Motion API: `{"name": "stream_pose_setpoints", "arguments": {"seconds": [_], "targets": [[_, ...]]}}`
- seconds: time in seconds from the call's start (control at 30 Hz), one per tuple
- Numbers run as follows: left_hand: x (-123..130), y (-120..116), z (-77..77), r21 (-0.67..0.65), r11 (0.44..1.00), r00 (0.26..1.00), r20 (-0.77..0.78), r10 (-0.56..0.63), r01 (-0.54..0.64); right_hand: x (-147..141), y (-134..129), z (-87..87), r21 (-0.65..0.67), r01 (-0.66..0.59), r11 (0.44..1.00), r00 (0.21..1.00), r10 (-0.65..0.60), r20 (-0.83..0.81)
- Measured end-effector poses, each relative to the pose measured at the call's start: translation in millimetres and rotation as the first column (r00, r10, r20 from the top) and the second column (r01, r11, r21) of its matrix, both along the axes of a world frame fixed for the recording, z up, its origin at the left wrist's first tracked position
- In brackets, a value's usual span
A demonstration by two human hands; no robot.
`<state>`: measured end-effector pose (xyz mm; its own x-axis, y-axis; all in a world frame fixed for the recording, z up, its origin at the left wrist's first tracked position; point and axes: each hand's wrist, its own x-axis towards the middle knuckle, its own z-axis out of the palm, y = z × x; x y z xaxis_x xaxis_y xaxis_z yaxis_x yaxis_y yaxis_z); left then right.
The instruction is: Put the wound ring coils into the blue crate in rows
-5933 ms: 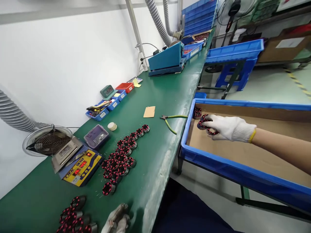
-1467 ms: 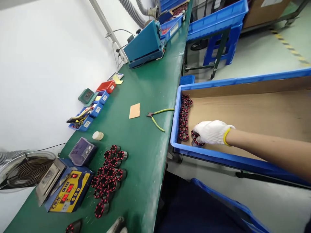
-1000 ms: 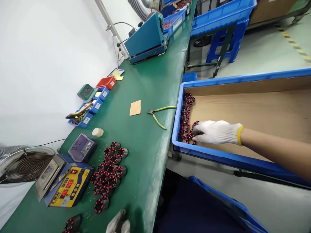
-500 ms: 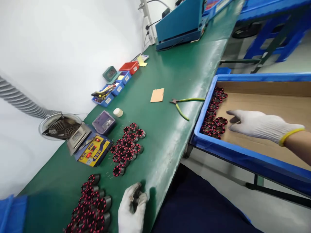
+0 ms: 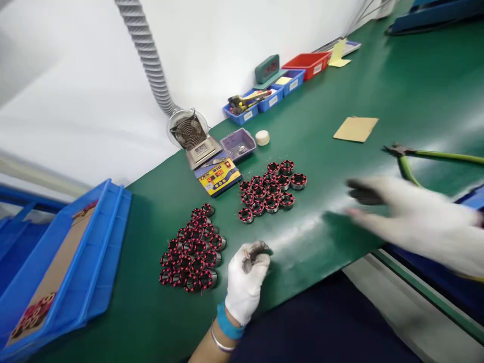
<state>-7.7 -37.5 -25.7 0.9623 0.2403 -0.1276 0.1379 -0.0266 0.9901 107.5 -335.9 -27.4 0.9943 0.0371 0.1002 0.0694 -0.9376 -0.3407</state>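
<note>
My left hand point(image 5: 247, 277), in a white glove with dark fingertips, rests near the table's front edge. Its fingers are curled in toward the thumb; whatever they hold, if anything, is hidden. Left of it lies a cluster of black ring cores wound with red-black wire point(image 5: 194, 247). A smaller group of the same wound rings point(image 5: 270, 189) sits beyond it, some with fine wire ends sticking up. My right hand point(image 5: 408, 217), gloved and smeared by motion, hovers over the table at the right. Its thumb and fingers are apart, with nothing between them. Green-handled cutting pliers point(image 5: 410, 156) lie just past it.
A yellow-and-blue soldering pot point(image 5: 219, 174) stands with a fume fan point(image 5: 189, 131) behind it. Near it are a purple tray point(image 5: 238, 143), a white round block point(image 5: 262, 137), small bins point(image 5: 242, 113) and a cardboard piece point(image 5: 355, 129). A blue crate point(image 5: 102, 252) stands at left.
The view has swung left, bringing the left-hand crate into sight. My right hand has come out of the right-hand crate to over the table. My left hand stays curled by the rings.
</note>
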Motion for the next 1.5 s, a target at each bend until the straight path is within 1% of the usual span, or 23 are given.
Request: {"name": "stream_pose_setpoints", "arguments": {"seconds": [0.07,0.1,0.17,0.23,0.33,0.4,0.47,0.5,0.63,0.7,0.77,0.9,0.97,1.17,1.33,1.4,1.5], "targets": [[0.9,1.2,1.8,-0.070,0.997,1.000,-0.017,0.023,-0.025,14.0,59.8,16.9,-0.068,-0.171,0.983,0.984,0.167,-0.056],[1.3,1.2,3.3,-0.091,0.995,0.999,-0.031,0.023,-0.026,21.3,82.2,21.6,-0.090,-0.211,0.973,0.976,0.205,-0.068],[1.8,0.0,6.8,-0.126,0.992,0.998,-0.060,0.013,-0.021,33.4,110.7,25.1,-0.150,-0.273,0.950,0.961,0.262,-0.093],[1.7,-2.4,9.7,-0.156,0.988,0.997,-0.073,0.007,-0.018,38.9,123.2,24.9,-0.217,-0.304,0.928,0.951,0.283,-0.121],[0.6,-6.7,10.8,-0.172,0.985,0.996,-0.082,-0.019,0.005,35.1,131.0,24.8,-0.324,-0.311,0.893,0.949,0.276,-0.151],[-0.5,-9.0,10.0,-0.163,0.986,0.995,-0.083,-0.058,0.043,29.1,135.9,24.0,-0.381,-0.311,0.871,0.950,0.280,-0.136],[-1.5,-10.3,9.3,-0.163,0.983,0.992,-0.079,-0.095,0.081,24.2,141.0,20.2,-0.411,-0.307,0.858,0.951,0.292,-0.100],[-2.0,-10.6,9.3,-0.169,0.981,0.991,-0.077,-0.109,0.095,22.6,143.3,17.2,-0.416,-0.293,0.861,0.955,0.288,-0.077],[-3.8,-11.4,11.1,-0.188,0.974,0.985,-0.091,-0.144,0.125,20.5,149.2,4.2,-0.383,-0.212,0.899,0.974,0.229,-0.001],[-4.4,-11.8,11.9,-0.189,0.972,0.982,-0.097,-0.161,0.140,20.6,150.3,1.1,-0.341,-0.186,0.921,0.981,0.196,-0.006],[-4.5,-11.7,12.1,-0.195,0.970,0.981,-0.098,-0.170,0.148,20.7,150.7,1.4,-0.314,-0.187,0.931,0.982,0.184,-0.037],[-3.9,-11.1,12.2,-0.195,0.966,0.972,-0.125,-0.198,0.172,20.9,152.3,8.2,-0.308,-0.243,0.920,0.970,0.226,-0.093],[-4.3,-11.6,12.9,-0.178,0.965,0.968,-0.127,-0.217,0.193,22.4,154.4,11.9,-0.315,-0.260,0.913,0.965,0.239,-0.106],[-7.8,-11.8,12.1,-0.113,0.973,0.969,-0.123,-0.216,0.202,34.7,154.5,18.0,-0.341,-0.291,0.894,0.955,0.254,-0.151],[-6.9,-7.6,9.9,0.019,0.951,0.944,-0.130,-0.302,0.307,45.8,143.0,18.4,-0.314,-0.359,0.879,0.932,0.317,-0.177],[-5.4,-6.9,10.2,0.073,0.946,0.944,-0.123,-0.307,0.317,49.5,141.0,17.4,-0.287,-0.373,0.882,0.926,0.333,-0.181],[-3.4,-6.8,10.1,0.099,0.947,0.949,-0.116,-0.294,0.306,53.5,144.4,15.3,-0.266,-0.372,0.889,0.926,0.333,-0.179]]}}
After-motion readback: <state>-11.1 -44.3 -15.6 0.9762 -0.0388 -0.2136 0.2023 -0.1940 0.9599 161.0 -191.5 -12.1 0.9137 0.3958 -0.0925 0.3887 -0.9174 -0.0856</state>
